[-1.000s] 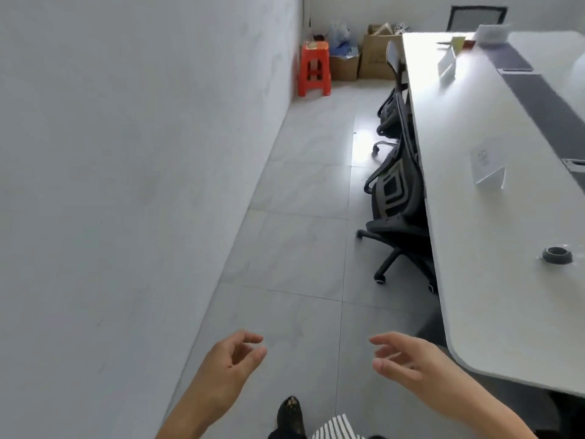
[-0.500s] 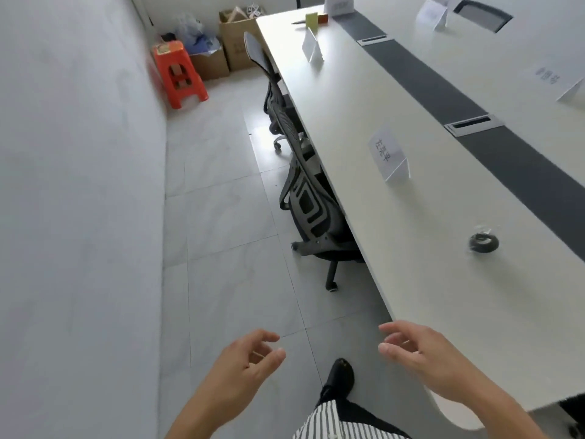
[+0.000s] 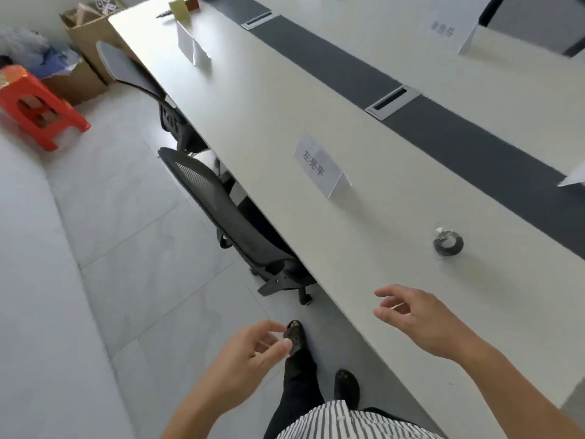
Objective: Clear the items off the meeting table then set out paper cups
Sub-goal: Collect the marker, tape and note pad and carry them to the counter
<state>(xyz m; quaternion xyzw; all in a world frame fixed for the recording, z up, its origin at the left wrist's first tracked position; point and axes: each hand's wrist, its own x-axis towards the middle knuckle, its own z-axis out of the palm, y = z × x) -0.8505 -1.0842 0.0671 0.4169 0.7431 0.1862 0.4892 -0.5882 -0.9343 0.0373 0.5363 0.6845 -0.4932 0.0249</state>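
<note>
The long white meeting table (image 3: 285,128) runs from the near right to the far left, with a dark strip down its middle. On it stand a folded name card (image 3: 319,166), a second name card (image 3: 191,47) farther off and a third (image 3: 449,28) across the strip. A small black tape roll (image 3: 448,243) lies near the near end. A yellow-green item (image 3: 179,7) sits at the far end. My right hand (image 3: 411,318) hovers over the table's near edge, fingers loosely spread, holding nothing. My left hand (image 3: 250,350) hangs over the floor, empty, fingers relaxed.
Two black mesh office chairs (image 3: 228,223) are pushed under the table's left side. An orange plastic stool (image 3: 34,109) and cardboard boxes (image 3: 88,42) stand at the far left by the wall. Grey tiled floor lies between the wall and the table.
The view has swung right and closer to the table. My right hand has moved from beside the table to above its near edge; both hands stay empty.
</note>
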